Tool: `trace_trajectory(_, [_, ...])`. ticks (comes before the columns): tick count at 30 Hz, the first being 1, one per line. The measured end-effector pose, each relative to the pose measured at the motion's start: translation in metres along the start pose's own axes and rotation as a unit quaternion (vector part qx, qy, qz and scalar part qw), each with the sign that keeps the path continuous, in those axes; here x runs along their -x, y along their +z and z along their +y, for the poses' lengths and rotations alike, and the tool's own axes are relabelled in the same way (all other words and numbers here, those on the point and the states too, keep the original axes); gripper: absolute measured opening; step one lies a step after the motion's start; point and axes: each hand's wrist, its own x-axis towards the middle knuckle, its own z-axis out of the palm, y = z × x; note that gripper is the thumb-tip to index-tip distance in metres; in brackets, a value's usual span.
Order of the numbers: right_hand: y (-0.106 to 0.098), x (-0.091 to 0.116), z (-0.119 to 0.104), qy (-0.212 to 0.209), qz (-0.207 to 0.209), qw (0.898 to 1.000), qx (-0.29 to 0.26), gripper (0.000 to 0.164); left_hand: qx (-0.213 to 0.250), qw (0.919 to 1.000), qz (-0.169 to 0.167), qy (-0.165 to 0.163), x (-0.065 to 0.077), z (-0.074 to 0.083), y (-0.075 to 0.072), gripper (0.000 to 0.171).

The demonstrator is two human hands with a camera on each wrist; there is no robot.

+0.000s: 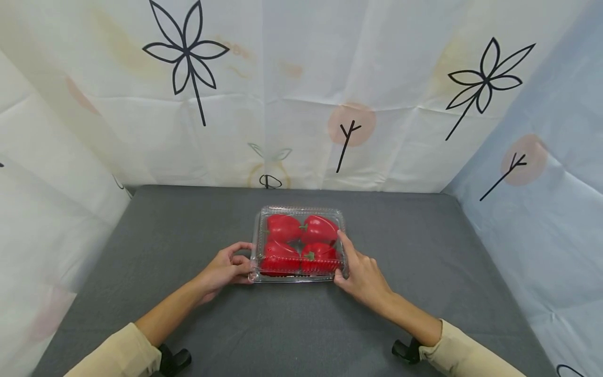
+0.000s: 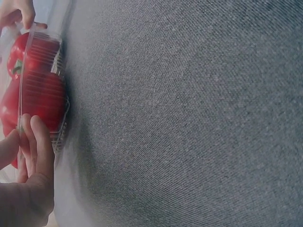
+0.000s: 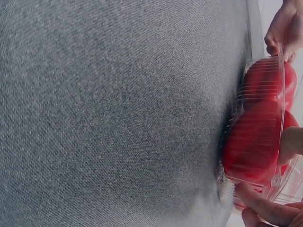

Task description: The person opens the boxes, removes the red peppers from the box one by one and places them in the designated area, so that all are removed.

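Note:
A clear plastic clamshell box (image 1: 294, 279) sits on the grey cloth, its see-through lid lying over several red bell peppers (image 1: 284, 228) with green stems. My left hand (image 1: 232, 268) holds the box's left edge; in the left wrist view the thumb and fingers (image 2: 43, 149) lie on opposite sides of the rim. At the right edge, my right hand (image 1: 364, 275) grips the box, its index finger stretched along the side and its thumb at the front corner. The right wrist view shows a red pepper (image 3: 251, 142) through the ribbed wall, with fingers (image 3: 265, 208) low against the rim.
Grey cloth (image 1: 292, 330) covers the table. White patterned curtains (image 1: 301, 94) stand behind it and along both sides. A black band (image 1: 171, 360) is on the left wrist and another band (image 1: 407, 351) on the right, by the beige sleeves.

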Motion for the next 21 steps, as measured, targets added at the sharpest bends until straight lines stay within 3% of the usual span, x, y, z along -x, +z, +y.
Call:
trace_trajectory(11, [-0.0011,0.0075,0.0017,-0.030,0.009,0.999,-0.018,0.083,0.006,0.9999,0.013,0.002,-0.0014,-0.0005,-0.0043,0.058])
trace_trajectory(21, [-0.0052,0.0059,0.0068,-0.049,0.012,0.999,0.011,0.083,-0.001,0.9999,0.012,-0.003,0.0007,0.0020,-0.0061,0.059])
